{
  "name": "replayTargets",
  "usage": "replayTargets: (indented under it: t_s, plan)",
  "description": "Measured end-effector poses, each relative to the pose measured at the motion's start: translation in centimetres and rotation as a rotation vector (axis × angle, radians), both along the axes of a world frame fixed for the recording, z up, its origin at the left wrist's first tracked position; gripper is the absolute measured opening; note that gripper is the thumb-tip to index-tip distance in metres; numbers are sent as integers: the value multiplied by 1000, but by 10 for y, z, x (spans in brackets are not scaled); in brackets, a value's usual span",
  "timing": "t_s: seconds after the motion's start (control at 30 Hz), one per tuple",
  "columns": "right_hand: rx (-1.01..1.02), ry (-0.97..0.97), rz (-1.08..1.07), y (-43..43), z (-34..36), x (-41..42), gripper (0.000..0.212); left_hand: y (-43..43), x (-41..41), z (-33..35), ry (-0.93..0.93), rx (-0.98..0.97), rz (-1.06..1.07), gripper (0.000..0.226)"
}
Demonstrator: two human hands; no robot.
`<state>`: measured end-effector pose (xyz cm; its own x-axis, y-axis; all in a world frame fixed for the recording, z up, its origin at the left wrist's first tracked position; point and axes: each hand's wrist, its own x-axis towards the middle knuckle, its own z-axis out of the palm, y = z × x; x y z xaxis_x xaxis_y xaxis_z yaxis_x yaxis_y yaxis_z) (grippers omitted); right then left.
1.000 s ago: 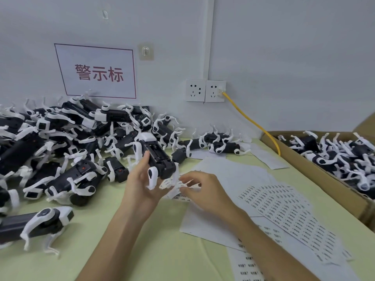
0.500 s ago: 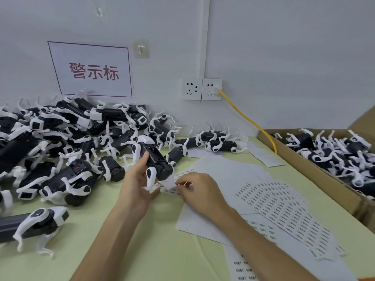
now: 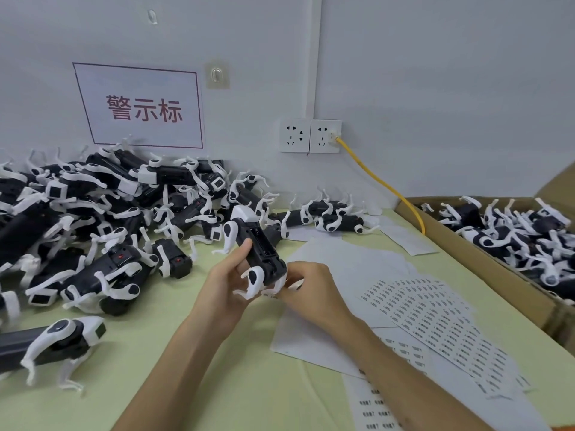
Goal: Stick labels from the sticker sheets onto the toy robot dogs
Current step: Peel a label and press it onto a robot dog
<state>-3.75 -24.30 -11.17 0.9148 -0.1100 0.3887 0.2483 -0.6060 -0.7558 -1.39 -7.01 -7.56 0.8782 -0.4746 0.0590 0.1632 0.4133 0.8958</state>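
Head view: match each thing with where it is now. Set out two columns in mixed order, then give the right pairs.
Things:
1 dog being labelled
2 cable
3 sign
4 sticker sheet

Places:
a on the wall
b flat on the table
c in the left hand
d plugged into the socket

Pairs: 1-c; 2-d; 3-a; 4-b

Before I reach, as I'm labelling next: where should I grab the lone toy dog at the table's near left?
Grip the lone toy dog by its black trunk, probably from above: its thin white legs splay nearward, leaving the straight trunk's top bare.
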Motion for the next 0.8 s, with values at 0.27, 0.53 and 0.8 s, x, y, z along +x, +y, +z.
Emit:
replayTargets:
  t_s: [0.27, 0.53, 0.8]
  plan:
    - [2, -27, -21, -2, -1, 4, 38, -2, 1, -3, -30, 43, -19, 64]
    - [38, 83, -9, 0, 5, -1, 8, -2, -1, -1, -14, 104, -18, 22]
    - [132, 182, 16, -2, 10, -3, 11, -4, -3, 1, 46, 43, -1, 39]
